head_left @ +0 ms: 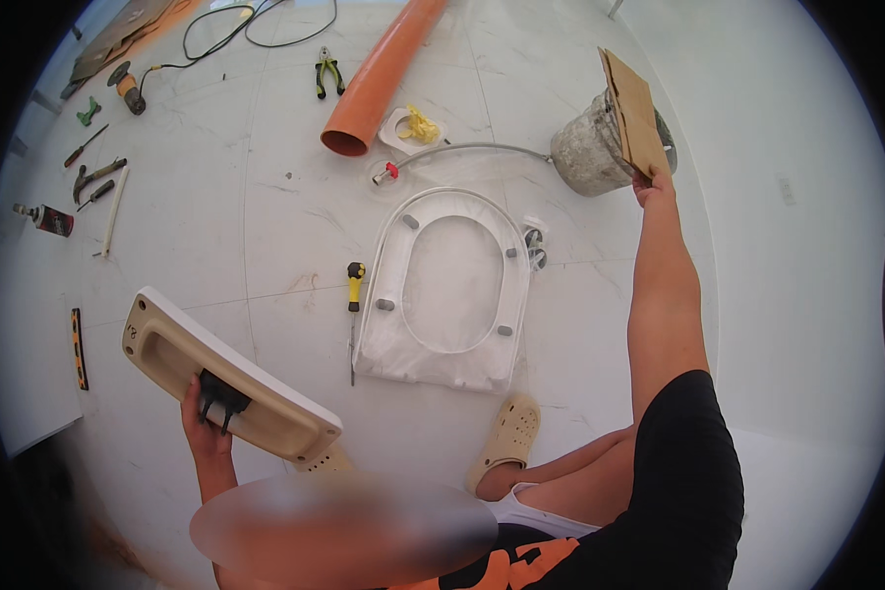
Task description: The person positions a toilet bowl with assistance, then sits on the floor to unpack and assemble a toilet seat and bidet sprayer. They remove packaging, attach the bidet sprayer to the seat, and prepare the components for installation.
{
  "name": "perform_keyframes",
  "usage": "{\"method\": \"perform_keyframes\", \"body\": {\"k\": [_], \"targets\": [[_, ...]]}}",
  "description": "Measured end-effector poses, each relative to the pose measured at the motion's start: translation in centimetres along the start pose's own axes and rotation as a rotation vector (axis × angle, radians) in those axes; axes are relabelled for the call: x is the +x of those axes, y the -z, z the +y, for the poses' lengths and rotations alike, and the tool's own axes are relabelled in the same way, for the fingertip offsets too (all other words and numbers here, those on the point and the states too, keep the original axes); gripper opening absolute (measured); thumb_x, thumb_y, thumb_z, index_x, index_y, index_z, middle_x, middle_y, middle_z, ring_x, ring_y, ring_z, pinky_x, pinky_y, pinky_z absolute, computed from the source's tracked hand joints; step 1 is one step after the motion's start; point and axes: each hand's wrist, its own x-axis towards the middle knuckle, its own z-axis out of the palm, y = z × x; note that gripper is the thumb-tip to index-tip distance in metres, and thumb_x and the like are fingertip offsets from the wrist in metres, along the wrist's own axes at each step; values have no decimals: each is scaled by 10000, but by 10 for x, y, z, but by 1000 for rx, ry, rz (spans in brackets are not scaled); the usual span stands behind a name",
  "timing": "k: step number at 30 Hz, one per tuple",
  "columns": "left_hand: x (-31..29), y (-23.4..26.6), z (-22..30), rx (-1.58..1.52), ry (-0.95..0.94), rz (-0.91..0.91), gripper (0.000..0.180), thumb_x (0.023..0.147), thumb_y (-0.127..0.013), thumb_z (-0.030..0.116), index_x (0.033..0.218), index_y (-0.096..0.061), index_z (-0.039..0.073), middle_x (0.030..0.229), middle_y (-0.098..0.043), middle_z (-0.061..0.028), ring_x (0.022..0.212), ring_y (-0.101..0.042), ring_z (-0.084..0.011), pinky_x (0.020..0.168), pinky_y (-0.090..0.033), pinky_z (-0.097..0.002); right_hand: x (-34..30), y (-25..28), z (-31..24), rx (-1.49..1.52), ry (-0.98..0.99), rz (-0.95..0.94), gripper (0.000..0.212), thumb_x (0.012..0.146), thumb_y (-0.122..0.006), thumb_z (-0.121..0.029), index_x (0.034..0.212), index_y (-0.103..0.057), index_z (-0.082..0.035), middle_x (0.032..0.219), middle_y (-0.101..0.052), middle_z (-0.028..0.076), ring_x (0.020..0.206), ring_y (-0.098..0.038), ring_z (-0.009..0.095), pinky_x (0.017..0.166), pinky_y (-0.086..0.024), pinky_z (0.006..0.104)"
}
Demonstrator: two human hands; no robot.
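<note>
My left hand [206, 428] grips a ceramic toilet tank lid [164, 332] at the lower left. The lid is tilted, its tan underside showing, with a black push-button fitting [224, 392] at its middle by my fingers. My right hand [653, 185], arm stretched out to the upper right, holds a folded piece of brown cardboard [635, 113] by its near end. Beneath and behind the cardboard stands a stained grey bucket [585, 149], its mouth partly covered. Between my arms a white toilet seat [431, 368] lies on the floor, partly wrapped in clear plastic.
A yellow-black screwdriver [355, 287] lies left of the seat. Beyond are a braided hose [482, 147], an orange pipe [377, 93] and pliers [330, 74]. Along the left lie a hammer [96, 178], a spray can [51, 220], a spirit level [79, 349] and an angle grinder [126, 88].
</note>
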Motion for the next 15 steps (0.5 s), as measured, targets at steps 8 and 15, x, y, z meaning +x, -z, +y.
{"method": "perform_keyframes", "body": {"k": [8,15], "targets": [[7,-4,-13,-37,2,-60,427,1034,-594,174,1407,-503,-12,1299,-653,-134,1181,-659,-234,1002,-561,-385,-198,-2,92,-94,218,-532,447,1039,-636,-162,1429,-459,-35,1257,-638,115,1100,-666,244,910,-597,352],[24,-23,-9,3,-11,-51,391,1030,-611,217,1335,-572,-25,1227,-696,-143,1107,-698,-237,968,-581,-385,-542,38,311,-216,-366,-698,510,1017,-690,-208,1441,-455,-48,1276,-647,109,1109,-658,209,861,-587,390]]}}
